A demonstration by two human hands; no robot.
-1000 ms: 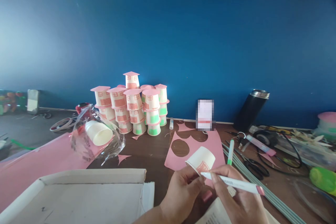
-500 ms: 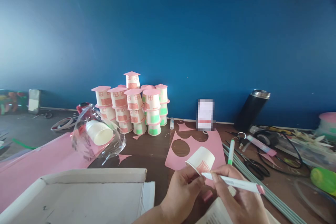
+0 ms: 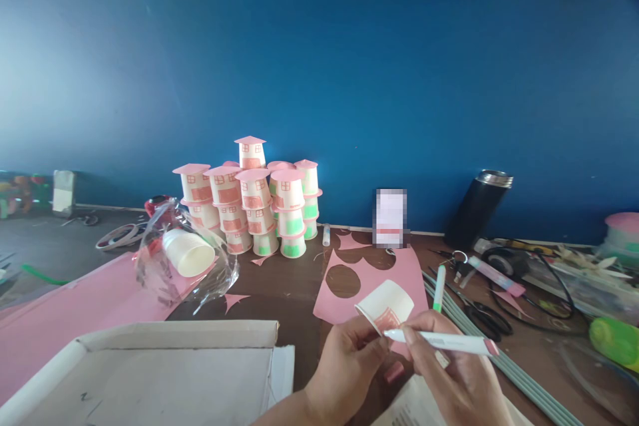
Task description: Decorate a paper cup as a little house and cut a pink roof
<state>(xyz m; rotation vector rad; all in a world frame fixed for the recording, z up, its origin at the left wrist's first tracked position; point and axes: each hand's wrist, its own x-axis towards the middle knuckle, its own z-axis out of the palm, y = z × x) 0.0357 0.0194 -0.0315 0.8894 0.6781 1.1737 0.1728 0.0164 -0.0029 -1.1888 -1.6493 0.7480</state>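
Tilted over the pink sheet, a white paper cup [image 3: 392, 298] carries a red drawn patch on its side near the rim. My left hand [image 3: 347, 359] is closed on the cup's rim, thumb and fingers pinching it. In my right hand [image 3: 449, 366] is a white marker [image 3: 449, 342] with a reddish end, its tip at the red patch. A red marker cap [image 3: 394, 373] lies on the table below my hands. At the back left stand stacked paper cups [image 3: 254, 210] with pink paper roofs and red windows and doors; some have green patches.
A pink sheet with cut-out holes [image 3: 334, 299] lies behind the cup. To the left are a white box [image 3: 174, 379] and bagged cups [image 3: 187, 254]. On the right are a green marker [image 3: 439, 287], scissors [image 3: 492, 323], grey-green sticks [image 3: 529, 379] and a black flask [image 3: 476, 210].
The cup has turned slightly and shifted a little to the right in my left hand. The marker is held more level, its tip still by the red patch.
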